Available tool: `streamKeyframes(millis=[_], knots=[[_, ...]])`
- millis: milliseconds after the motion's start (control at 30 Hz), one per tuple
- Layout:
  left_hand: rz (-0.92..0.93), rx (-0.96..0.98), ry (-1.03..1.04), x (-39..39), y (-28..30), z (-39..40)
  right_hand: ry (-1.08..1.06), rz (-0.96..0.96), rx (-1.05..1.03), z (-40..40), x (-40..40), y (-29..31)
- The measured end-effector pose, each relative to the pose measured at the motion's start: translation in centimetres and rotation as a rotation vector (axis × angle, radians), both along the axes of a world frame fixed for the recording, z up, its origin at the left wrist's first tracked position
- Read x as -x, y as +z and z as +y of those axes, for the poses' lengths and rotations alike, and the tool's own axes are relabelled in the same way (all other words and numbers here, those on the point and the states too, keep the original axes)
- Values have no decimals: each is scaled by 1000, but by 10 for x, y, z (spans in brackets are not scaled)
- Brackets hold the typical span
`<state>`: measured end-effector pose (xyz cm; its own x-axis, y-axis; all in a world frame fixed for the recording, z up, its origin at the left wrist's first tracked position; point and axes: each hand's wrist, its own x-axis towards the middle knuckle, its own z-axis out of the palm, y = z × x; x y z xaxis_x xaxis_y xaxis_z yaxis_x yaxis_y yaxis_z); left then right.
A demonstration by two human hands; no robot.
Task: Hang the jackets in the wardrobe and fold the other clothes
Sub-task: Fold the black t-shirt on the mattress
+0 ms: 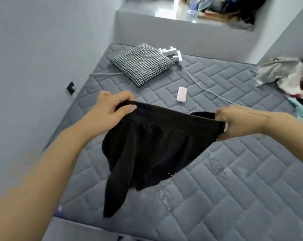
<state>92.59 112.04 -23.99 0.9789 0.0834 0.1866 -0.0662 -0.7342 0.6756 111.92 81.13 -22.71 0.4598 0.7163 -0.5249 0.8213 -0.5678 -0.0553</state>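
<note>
Head view, A: what are the 2 hands doing?

B: Both are holding 1 black garment (pixel 147 145) up above the quilted grey mattress (pixel 234 171). The left hand (pixel 110 108) pinches the top edge at its left end, thumb on the near side and fingers curled over the far side. The right hand (pixel 234 120) is clamped on the other end of that edge, fingers wrapped round bunched cloth.

A: And the cloth itself?

B: The top edge is stretched fairly taut between the hands; the rest hangs down in folds, with 1 long point trailing lowest towards the near edge of the mattress. Whether it touches the surface, I cannot tell.

A: Anything else on the bed?

B: A houndstooth cushion (pixel 142 63) lies at the far end, with white plugs and cables (pixel 173 53) just beside it. A small pink-white block (pixel 181 94) sits between the cushion and the hands. A heap of mixed clothes (pixel 286 75) is piled at the right edge.
</note>
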Motion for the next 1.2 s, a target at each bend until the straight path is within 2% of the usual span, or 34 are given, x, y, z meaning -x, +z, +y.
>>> streamKeyframes(millis=[133,233,400,533,667,767,867,933,1033,1200], knots=[[-117,-308,-119,-35,86,-32,-253,16,-123,-91,9,87],[-157,-485,-162,-57,128,-49,-338,-39,-142,-148,8,122],[-50,-909,-156,-89,162,-81,-318,-371,-156,-234,-1,168],[41,-1116,-65,-117,181,-114,-171,-808,-31,-270,0,194],[97,-1301,31,-140,192,-155,-252,-962,32,-286,17,210],[208,-1278,82,-154,192,-177,-313,-1051,-69,-298,37,209],[194,-952,134,-168,186,-189,-407,-1049,-140,-309,52,204],[257,-782,104,-177,184,-197,-509,-1033,-27,-314,56,196],[315,-825,48,-197,177,-208,-585,-1055,48,-328,60,178],[3,-833,-57,-218,144,-254,-815,-1000,59,-372,66,152]])
